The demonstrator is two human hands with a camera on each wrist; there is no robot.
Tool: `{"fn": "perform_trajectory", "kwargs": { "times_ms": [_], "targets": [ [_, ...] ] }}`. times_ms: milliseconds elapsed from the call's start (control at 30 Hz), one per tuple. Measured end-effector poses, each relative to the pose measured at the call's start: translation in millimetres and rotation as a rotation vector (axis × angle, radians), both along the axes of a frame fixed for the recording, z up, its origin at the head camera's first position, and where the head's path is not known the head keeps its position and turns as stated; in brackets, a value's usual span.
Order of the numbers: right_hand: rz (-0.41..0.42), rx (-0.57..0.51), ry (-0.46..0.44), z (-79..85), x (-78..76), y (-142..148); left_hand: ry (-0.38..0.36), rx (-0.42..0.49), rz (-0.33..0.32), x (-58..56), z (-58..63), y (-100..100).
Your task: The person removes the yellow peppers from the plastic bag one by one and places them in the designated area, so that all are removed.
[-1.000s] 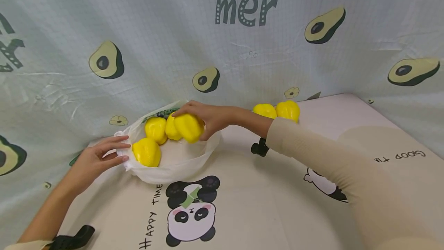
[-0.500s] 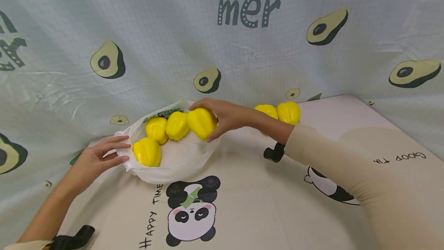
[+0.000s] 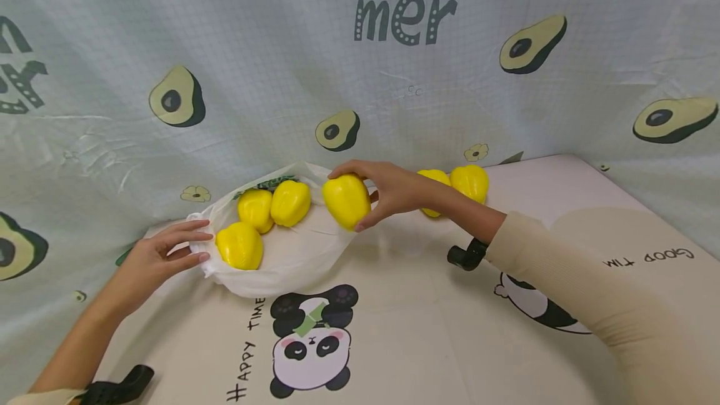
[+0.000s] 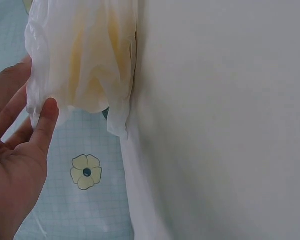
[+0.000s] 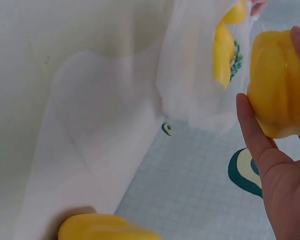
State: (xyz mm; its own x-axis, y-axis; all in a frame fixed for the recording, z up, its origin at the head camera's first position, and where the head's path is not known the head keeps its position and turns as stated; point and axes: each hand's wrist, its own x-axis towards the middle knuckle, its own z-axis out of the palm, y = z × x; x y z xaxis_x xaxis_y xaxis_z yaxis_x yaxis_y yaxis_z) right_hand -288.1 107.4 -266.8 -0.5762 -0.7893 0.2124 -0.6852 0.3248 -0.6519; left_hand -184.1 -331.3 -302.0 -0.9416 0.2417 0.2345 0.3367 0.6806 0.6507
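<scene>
My right hand (image 3: 394, 189) grips a yellow bell pepper (image 3: 345, 202), thumb below and fingers over the top, at the right rim of a white plastic bag (image 3: 281, 280). In the right wrist view the held bell pepper (image 5: 277, 85) is apart from the bag (image 5: 190, 75). Three more yellow bell peppers lie in the open bag: one at the left (image 3: 240, 246), one behind it (image 3: 255, 210) and one at the back (image 3: 290, 203). At the bag's left edge my left hand (image 3: 160, 261) holds the plastic (image 4: 80, 60) between thumb and fingers.
Two yellow bell peppers (image 3: 469, 183) stand on the table at the back, partly behind my right forearm. The table covering (image 3: 416, 330) has printed pandas. An avocado-print sheet (image 3: 253, 49) hangs right behind the table's back edge.
My right hand has moved rightward with its bell pepper, away from the peppers in the bag to the right rim. The left hand and bag stay still.
</scene>
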Motion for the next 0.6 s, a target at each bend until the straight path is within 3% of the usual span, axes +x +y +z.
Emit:
{"fn": "perform_trajectory", "kwargs": {
  "times_ms": [600],
  "targets": [
    [-0.058, -0.03, 0.017, -6.9, 7.0, 31.7, 0.02, -0.006, -0.002, 0.1, -3.1, -1.0]
  ]
}}
